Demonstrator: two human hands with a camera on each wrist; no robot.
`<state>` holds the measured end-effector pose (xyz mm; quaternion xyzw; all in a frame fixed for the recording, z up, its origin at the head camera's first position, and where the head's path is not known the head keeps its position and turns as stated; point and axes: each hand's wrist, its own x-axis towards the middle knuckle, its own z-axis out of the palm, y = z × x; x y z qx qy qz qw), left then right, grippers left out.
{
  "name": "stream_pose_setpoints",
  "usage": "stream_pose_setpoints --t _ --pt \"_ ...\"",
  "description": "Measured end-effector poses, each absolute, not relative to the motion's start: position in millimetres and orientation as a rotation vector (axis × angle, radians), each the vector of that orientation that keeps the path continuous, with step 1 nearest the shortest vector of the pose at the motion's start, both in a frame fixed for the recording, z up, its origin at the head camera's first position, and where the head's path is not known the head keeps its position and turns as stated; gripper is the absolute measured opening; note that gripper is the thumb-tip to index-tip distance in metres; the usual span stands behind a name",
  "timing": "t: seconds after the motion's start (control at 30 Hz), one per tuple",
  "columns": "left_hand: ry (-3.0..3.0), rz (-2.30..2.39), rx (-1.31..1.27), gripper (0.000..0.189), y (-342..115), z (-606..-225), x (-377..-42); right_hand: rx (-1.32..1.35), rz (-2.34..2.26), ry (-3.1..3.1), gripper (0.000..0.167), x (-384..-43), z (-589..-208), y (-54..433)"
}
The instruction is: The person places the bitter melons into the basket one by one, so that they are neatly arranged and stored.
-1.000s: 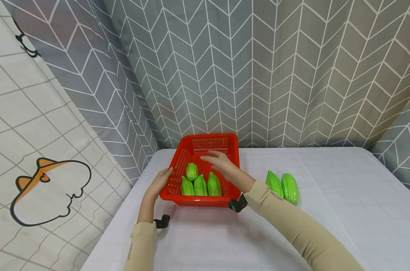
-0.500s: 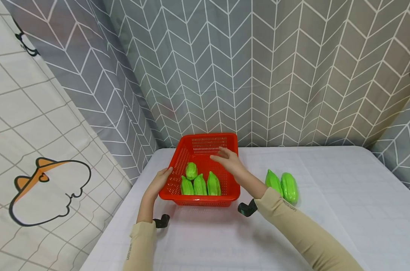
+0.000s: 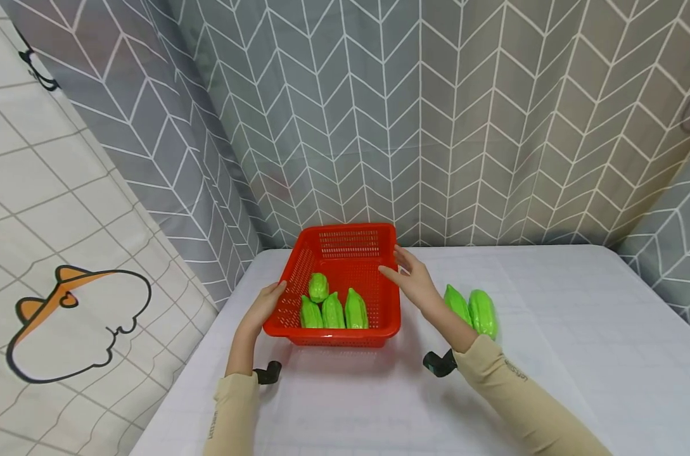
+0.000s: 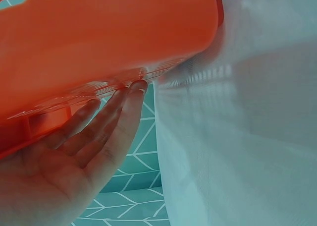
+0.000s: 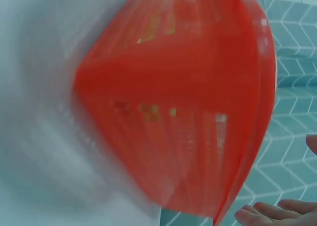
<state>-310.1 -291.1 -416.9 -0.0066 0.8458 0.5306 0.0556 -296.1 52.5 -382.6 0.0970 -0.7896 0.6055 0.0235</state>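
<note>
A red slotted plastic basket (image 3: 332, 337) stands at the back left of the white table, with several green ribbed star fruits (image 3: 333, 311) lying in its front part. My left hand (image 3: 265, 303) grips the basket's left rim, thumb over the top. From the left wrist, the fingers of that hand (image 4: 84, 159) lie along the outside of the basket wall (image 4: 114, 42). Beside the right rim is my right hand (image 3: 417, 280), its fingers spread and holding nothing. The right wrist view has a gap between that hand (image 5: 280, 213) and the blurred basket (image 5: 198, 87).
Two more star fruits (image 3: 483, 313) lie on the table (image 3: 573, 329) right of the basket, one partly behind my right forearm. A grey patterned curtain (image 3: 367, 126) hangs behind the table. On the left is a white checked cloth (image 3: 82, 215) with a cartoon drawing.
My right hand has moved from over the inside of the basket out to the right rim. The left hand stays on the left rim, and the star fruits lie as before.
</note>
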Motion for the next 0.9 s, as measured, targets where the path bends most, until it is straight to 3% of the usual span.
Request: stream_pose_setpoints --t 0.33,0.9 --pt "2.563 1.603 -0.028 0.062 -290 -419 -309 0.159 1.773 -2.451 0.071 -291 -402 96" --pt "2.583 1.548 -0.029 0.064 -293 -418 -317 -0.143 1.582 -2.603 0.082 -279 -425 176"
